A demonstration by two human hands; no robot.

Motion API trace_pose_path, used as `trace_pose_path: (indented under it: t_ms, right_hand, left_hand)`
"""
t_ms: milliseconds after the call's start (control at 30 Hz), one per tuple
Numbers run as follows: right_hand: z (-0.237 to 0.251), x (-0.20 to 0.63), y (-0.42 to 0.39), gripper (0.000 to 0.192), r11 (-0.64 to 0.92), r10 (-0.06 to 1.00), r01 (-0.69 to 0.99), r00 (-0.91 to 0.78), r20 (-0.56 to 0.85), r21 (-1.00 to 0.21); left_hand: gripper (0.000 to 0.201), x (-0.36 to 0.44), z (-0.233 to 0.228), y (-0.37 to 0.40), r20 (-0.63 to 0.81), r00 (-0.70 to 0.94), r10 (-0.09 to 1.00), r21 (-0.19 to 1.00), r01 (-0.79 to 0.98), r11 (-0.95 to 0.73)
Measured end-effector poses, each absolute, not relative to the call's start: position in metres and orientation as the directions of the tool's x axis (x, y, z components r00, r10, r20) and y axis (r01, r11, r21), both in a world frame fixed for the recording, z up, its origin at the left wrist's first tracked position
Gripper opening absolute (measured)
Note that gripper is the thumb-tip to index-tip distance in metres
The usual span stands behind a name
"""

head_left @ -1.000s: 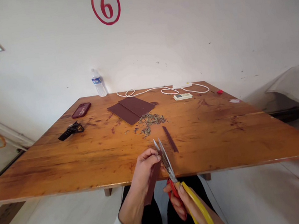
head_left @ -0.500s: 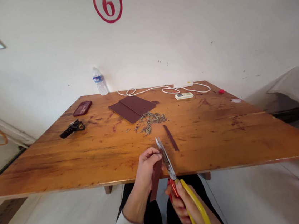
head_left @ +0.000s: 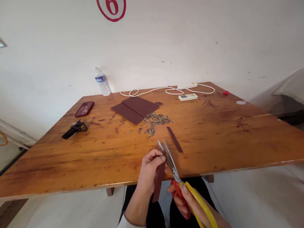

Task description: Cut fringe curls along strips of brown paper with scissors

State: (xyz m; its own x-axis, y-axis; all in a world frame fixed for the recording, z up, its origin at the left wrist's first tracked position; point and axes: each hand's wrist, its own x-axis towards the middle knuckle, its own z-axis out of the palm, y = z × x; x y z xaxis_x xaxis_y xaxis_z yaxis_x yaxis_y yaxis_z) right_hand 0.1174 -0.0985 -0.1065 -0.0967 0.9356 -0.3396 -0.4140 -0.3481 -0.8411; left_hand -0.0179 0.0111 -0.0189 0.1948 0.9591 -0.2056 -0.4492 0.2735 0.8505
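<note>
My left hand [head_left: 150, 171] pinches a dark brown-red strip [head_left: 158, 183] that hangs down past the table's front edge; its material, paper or thin sheet, I cannot tell. Gripped in my right hand [head_left: 188, 201] are scissors [head_left: 203, 208] with one yellow and one red handle. Their blades stand apart, pointing up and away, right at the strip's upper end beside my left fingertips. A narrow brown strip [head_left: 174, 139] lies on the table beyond the blades. Past it, a pile of small clippings [head_left: 155, 120] is scattered next to brown sheets [head_left: 136, 108].
The wooden table [head_left: 64, 164] carries a dark red phone [head_left: 84, 109] and a black strap-like item [head_left: 74, 129] at left. At the back stand a water bottle [head_left: 101, 82], a white cable with a power strip [head_left: 187, 86], and a pale remote [head_left: 187, 97].
The scissor blades and handles have spread wider apart. My left hand stays on the strip in nearly the same place. The whole view has shifted slightly.
</note>
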Motion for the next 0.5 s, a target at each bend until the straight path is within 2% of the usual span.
trace_pose_path:
  t_ms: [167, 333, 500]
  right_hand:
    - [-0.106, 0.116, -0.089, 0.092, -0.429, 0.902, -0.379, -0.136, -0.409, -0.820]
    - [-0.081, 0.120, -0.083, 0.102, -0.540, 0.841, -0.309, -0.150, -0.520, -0.783]
    - [-0.063, 0.126, -0.082, 0.098, -0.605, 0.796, -0.266, -0.236, -0.558, -0.750]
  left_hand:
    - [0.025, -0.019, -0.019, 0.012, -0.215, 0.209, 0.954, 0.853, -0.436, 0.287]
    - [0.028, -0.021, -0.018, 0.014, -0.238, 0.237, 0.942, 0.849, -0.421, 0.320]
    - [0.028, -0.022, -0.015, 0.015, -0.241, 0.259, 0.935, 0.842, -0.424, 0.334]
